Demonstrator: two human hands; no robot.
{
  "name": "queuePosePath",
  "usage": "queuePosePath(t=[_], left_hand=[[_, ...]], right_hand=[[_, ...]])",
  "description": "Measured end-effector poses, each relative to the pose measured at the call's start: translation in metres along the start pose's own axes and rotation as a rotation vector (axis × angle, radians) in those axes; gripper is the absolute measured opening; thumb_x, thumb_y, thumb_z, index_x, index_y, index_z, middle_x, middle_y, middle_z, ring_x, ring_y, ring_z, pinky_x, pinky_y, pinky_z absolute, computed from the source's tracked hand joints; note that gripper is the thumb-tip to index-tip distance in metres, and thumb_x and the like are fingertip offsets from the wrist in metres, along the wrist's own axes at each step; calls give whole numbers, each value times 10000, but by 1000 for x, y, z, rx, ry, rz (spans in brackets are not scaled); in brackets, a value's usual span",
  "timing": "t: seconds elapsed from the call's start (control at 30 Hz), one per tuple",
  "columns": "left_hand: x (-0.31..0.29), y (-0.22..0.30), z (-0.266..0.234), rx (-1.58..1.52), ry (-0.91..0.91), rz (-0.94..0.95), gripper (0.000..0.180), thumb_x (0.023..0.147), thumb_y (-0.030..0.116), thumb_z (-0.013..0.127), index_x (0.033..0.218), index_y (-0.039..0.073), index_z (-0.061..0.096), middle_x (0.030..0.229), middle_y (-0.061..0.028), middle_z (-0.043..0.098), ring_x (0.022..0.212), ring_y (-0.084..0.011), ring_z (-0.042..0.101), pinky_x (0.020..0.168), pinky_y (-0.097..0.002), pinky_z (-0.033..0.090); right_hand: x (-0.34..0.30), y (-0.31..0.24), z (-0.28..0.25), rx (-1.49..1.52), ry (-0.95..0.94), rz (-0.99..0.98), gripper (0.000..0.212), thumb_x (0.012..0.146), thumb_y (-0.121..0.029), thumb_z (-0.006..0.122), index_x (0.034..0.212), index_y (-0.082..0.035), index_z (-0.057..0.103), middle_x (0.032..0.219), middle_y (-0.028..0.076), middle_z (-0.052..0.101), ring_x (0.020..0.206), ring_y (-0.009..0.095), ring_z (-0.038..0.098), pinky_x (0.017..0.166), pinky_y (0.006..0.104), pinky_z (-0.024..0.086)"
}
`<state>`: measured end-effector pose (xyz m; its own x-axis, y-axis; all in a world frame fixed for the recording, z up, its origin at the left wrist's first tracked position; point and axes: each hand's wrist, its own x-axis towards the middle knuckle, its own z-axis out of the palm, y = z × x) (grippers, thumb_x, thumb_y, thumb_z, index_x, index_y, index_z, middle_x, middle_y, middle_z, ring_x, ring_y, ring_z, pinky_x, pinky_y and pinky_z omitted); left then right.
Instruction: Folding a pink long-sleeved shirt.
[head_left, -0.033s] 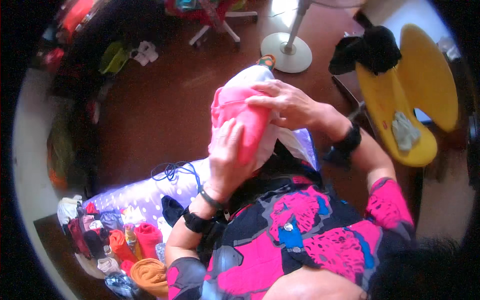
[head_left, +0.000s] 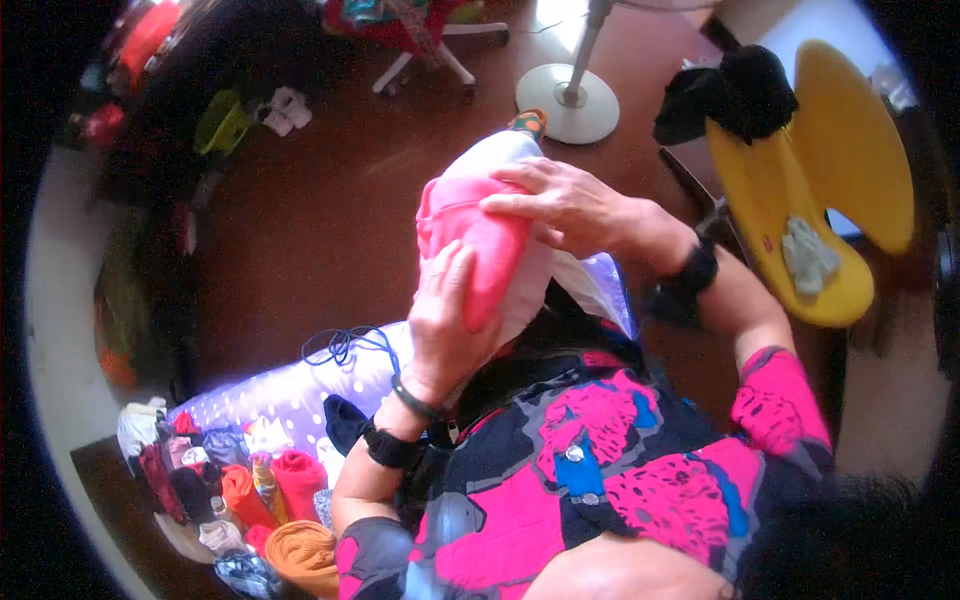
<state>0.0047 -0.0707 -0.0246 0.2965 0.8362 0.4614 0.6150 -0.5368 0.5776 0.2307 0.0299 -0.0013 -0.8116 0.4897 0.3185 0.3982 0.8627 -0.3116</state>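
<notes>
A pink folded cloth garment lies over my white-clad leg, a little above the middle of the view. Along its lower left side my left hand presses down, fingers stretched flat on the fabric. My right hand comes in from the right with its fingers extended across the upper right part of the cloth. The right thumb side is partly tucked by the cloth's edge. Both palms are turned away, so what lies beneath them is hidden.
Several rolled and folded clothes stand at lower left beside a purple dotted cushion with a dark cord. A white fan base stands ahead. On the right is a yellow chair bearing black cloth and a grey cloth.
The view has shifted very slightly. Both hands stay on the pink garment, with no clear change in their grip.
</notes>
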Motion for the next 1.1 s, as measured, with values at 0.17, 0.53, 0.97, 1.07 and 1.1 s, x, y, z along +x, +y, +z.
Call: queuePosePath(t=[0.17,0.53,0.97,1.07,1.1], left_hand=[[6,-4,-7,1,27,-47,553,671,58,667,1199,-10,519,1133,-238,579,1055,-388,576,927,-424,465],[142,-97,-87,-648,168,-269,251,824,27,546,1066,4,610,947,-19,621,840,-89,556,764,-235,461],[277,-37,-130,-443,293,78,254,842,45,546,1084,-1,608,980,-31,619,860,-107,561,765,-259,472],[251,-13,-121,-237,328,138,268,839,47,553,1099,5,605,989,-27,624,873,-113,563,763,-265,473],[234,-12,-115,-292,309,101,259,847,63,557,1096,13,606,989,-33,627,878,-118,567,766,-269,473]], right_hand=[[34,26,14,-9,168,-119,331,691,-123,651,1020,-126,610,1154,94,575,1007,331,558,851,436,475],[125,74,-42,116,319,167,306,692,-160,655,977,-64,599,864,158,630,827,328,630,735,402,491],[150,60,-182,-210,827,185,359,765,-244,651,1093,-108,598,959,156,659,876,324,638,791,383,506],[116,38,-176,-275,820,172,326,775,-239,641,1078,-127,597,952,147,656,873,326,638,777,405,502],[102,27,-169,-348,794,160,257,720,-163,610,973,-121,633,894,165,642,852,341,635,746,444,497]])
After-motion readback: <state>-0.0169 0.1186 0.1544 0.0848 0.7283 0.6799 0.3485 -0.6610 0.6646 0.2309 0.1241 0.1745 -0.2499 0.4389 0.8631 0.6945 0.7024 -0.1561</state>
